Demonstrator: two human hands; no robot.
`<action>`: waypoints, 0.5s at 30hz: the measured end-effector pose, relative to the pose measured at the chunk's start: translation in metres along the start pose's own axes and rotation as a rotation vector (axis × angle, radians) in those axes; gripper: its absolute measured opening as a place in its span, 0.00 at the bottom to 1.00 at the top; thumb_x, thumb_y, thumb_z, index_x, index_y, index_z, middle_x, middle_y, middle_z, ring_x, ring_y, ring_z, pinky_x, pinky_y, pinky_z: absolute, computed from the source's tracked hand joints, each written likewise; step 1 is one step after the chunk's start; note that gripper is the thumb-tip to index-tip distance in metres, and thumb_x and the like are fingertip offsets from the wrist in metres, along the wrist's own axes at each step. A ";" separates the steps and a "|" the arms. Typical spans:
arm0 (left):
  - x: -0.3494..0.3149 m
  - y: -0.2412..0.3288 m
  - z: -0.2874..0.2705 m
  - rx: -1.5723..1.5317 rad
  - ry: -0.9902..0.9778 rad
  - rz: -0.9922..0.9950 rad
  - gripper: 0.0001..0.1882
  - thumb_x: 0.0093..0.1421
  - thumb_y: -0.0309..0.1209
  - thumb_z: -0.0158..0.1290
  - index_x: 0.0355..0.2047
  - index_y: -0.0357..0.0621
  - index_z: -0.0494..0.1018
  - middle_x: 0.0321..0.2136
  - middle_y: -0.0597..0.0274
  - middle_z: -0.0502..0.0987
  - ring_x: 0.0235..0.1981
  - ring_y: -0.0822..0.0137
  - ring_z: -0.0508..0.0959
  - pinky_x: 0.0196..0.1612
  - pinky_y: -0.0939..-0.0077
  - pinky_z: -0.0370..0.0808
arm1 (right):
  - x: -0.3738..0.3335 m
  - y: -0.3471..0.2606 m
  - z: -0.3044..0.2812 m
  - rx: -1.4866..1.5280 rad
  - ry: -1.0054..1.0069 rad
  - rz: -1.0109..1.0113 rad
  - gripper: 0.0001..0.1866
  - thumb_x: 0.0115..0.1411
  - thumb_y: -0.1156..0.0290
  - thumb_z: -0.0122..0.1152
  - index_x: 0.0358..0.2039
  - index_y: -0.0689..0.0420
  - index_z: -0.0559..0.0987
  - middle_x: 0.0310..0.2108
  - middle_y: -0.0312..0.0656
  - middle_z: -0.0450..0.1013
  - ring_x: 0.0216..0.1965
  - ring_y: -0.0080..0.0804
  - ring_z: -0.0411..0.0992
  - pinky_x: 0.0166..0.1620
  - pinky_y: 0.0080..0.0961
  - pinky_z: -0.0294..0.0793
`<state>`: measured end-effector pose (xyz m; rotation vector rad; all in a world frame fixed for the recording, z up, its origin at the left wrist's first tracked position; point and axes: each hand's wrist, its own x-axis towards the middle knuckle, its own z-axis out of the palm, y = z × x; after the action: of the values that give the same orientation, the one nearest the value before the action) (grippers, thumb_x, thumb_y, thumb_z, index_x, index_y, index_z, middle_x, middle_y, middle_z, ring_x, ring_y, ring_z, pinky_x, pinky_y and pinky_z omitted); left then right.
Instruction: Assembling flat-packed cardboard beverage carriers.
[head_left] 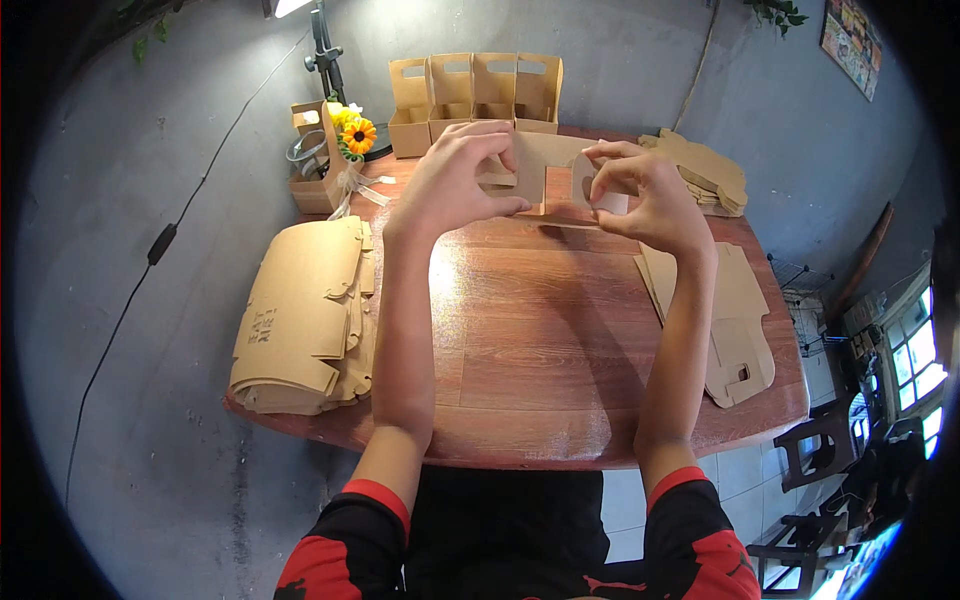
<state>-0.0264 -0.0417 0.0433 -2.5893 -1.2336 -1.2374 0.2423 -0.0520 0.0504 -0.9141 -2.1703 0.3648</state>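
Observation:
Over the far middle of the table, a partly folded brown cardboard carrier point(553, 150) with a rectangular gap is held up between both hands. My left hand point(462, 178) grips its left side, fingers curled over the top and thumb at the lower edge. On the right side, my right hand point(648, 190) pinches a flap, with fingers above and thumb below. The hands cover both ends of the carrier. Just behind it stands a row of several finished carriers point(474, 100) with handle slots.
Flat cardboard blanks point(300, 310) are piled on the left of the wooden table point(540, 350). More blanks point(735, 320) lie at right, and another stack point(705, 170) sits behind them. A carrier with items point(315, 160), flowers point(357, 130) and a lamp stand point(325, 55) occupy the far left.

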 end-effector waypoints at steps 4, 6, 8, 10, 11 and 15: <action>0.001 0.000 -0.001 0.017 0.040 -0.021 0.23 0.41 0.38 0.76 0.31 0.44 0.75 0.59 0.57 0.77 0.62 0.51 0.73 0.64 0.57 0.70 | 0.001 -0.002 0.000 -0.016 0.054 -0.017 0.12 0.43 0.82 0.72 0.31 0.60 0.82 0.60 0.48 0.73 0.59 0.47 0.74 0.59 0.38 0.77; 0.001 -0.004 0.001 0.011 0.041 -0.034 0.23 0.41 0.38 0.76 0.32 0.45 0.76 0.59 0.58 0.77 0.62 0.51 0.72 0.63 0.56 0.71 | 0.003 0.001 0.004 -0.187 0.191 -0.092 0.18 0.43 0.80 0.74 0.37 0.55 0.82 0.63 0.47 0.70 0.61 0.48 0.71 0.62 0.41 0.73; -0.001 -0.008 0.004 0.004 0.042 -0.045 0.24 0.40 0.38 0.76 0.33 0.45 0.76 0.59 0.59 0.77 0.62 0.51 0.72 0.63 0.56 0.71 | 0.005 0.009 0.011 -0.211 0.199 -0.048 0.21 0.43 0.80 0.74 0.41 0.53 0.81 0.63 0.47 0.70 0.62 0.49 0.70 0.63 0.42 0.72; -0.002 -0.012 0.009 0.039 0.066 -0.055 0.26 0.38 0.38 0.77 0.36 0.47 0.78 0.56 0.62 0.76 0.59 0.51 0.72 0.62 0.56 0.71 | 0.006 0.021 0.020 -0.237 0.208 -0.003 0.25 0.43 0.79 0.75 0.44 0.51 0.80 0.64 0.48 0.69 0.62 0.50 0.70 0.64 0.43 0.70; -0.002 -0.015 0.013 0.038 0.065 -0.054 0.26 0.38 0.38 0.77 0.36 0.47 0.78 0.56 0.62 0.76 0.59 0.51 0.72 0.62 0.56 0.71 | 0.006 0.027 0.025 -0.298 0.226 0.015 0.27 0.43 0.79 0.75 0.46 0.51 0.78 0.63 0.46 0.69 0.61 0.49 0.70 0.63 0.42 0.71; -0.001 -0.028 0.032 0.081 0.105 -0.044 0.31 0.35 0.36 0.77 0.41 0.49 0.77 0.53 0.63 0.73 0.57 0.52 0.68 0.60 0.54 0.72 | 0.013 0.048 0.029 -0.005 0.012 0.135 0.35 0.43 0.75 0.78 0.52 0.47 0.73 0.57 0.39 0.73 0.55 0.45 0.72 0.54 0.40 0.76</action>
<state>-0.0242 -0.0127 0.0125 -2.4202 -1.2997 -1.2845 0.2392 -0.0086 0.0131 -1.0658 -2.1050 0.4185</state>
